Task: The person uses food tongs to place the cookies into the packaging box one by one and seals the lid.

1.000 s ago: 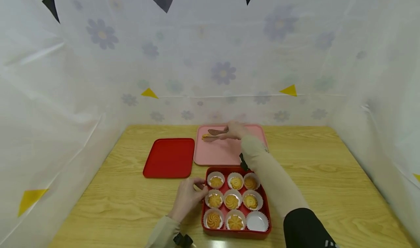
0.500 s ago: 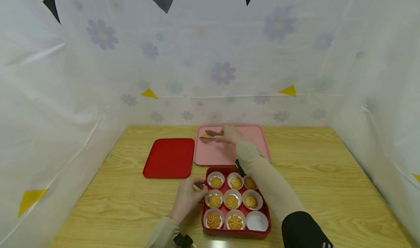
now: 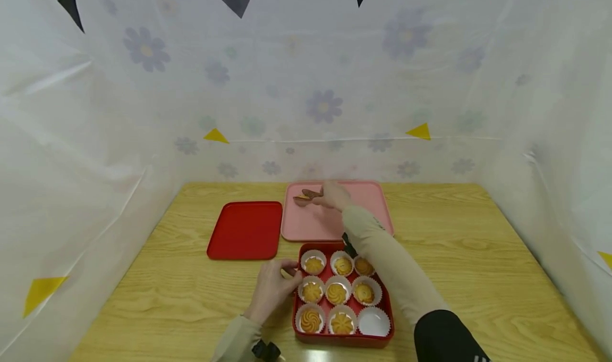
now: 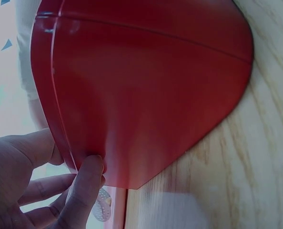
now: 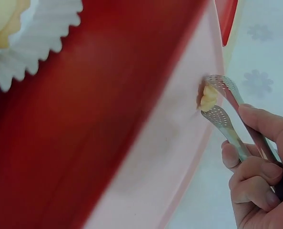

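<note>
My right hand (image 3: 334, 196) holds metal tongs (image 5: 232, 132) over the pink tray (image 3: 291, 229). Their perforated tips stand on either side of a small golden cookie (image 5: 208, 98) on that tray. With thumb and fingers, my left hand (image 3: 273, 287) pinches the left wall of a red box (image 3: 344, 342); in the left wrist view the thumb lies against the box's outer side. Inside the box are rows of white paper cups, most holding a cookie such as the swirled one (image 3: 311, 320). The front right paper cup (image 3: 374, 322) has none.
A flat red square lid or tray (image 3: 246, 230) lies left of the pink tray on the wooden table (image 3: 478, 266). The right forearm (image 3: 392, 255) passes over the box's right side. A pale flowered sheet (image 3: 287, 85) encloses the back and sides.
My right hand has shifted a little left over the pink tray, and the tongs' tips have come to either side of the cookie. The left hand and the box have stayed put.
</note>
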